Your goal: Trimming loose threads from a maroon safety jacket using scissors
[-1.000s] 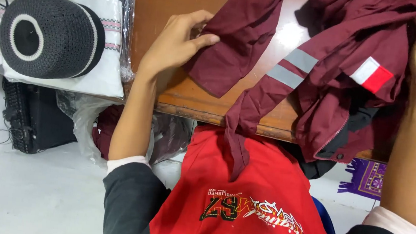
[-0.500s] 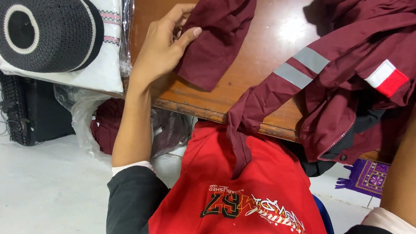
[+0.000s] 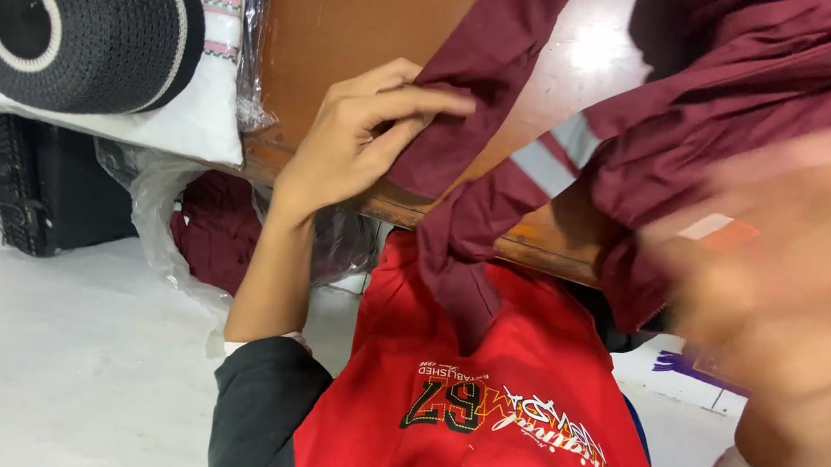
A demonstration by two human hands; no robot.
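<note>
Maroon garment (image 3: 749, 82) is lying bunched across the upper right of the frame on the wooden table (image 3: 352, 38), with one sleeve (image 3: 479, 79) running down the middle and a grey-striped part (image 3: 553, 150) drooping over the near table edge toward your red apron (image 3: 480, 409).

You are working the sleeve: your left hand (image 3: 353, 148), at centre left, is pinching its edge, thumb and fingers closed on the cloth and pressing it against the tabletop. Your right hand (image 3: 794, 257), at the right, is sweeping through as a blur in front of the bunched body of the garment, so I cannot tell whether it is gripping cloth or open.

By my reading you are straightening the sleeve out flat, and the next move is calling for the rest of the cloth to be pulled clear of the heap, since the bunched folds are covering most of the body.

Beside your left hand, at upper left, a black knitted cap (image 3: 69, 18) is sitting on a folded white cloth in plastic wrap (image 3: 202, 95), crowding that end of the table. Below the table edge, a clear plastic bag with dark red cloth (image 3: 210, 231) is hanging near your forearm, and a black case (image 3: 38, 191) is standing on the floor at the left.
</note>
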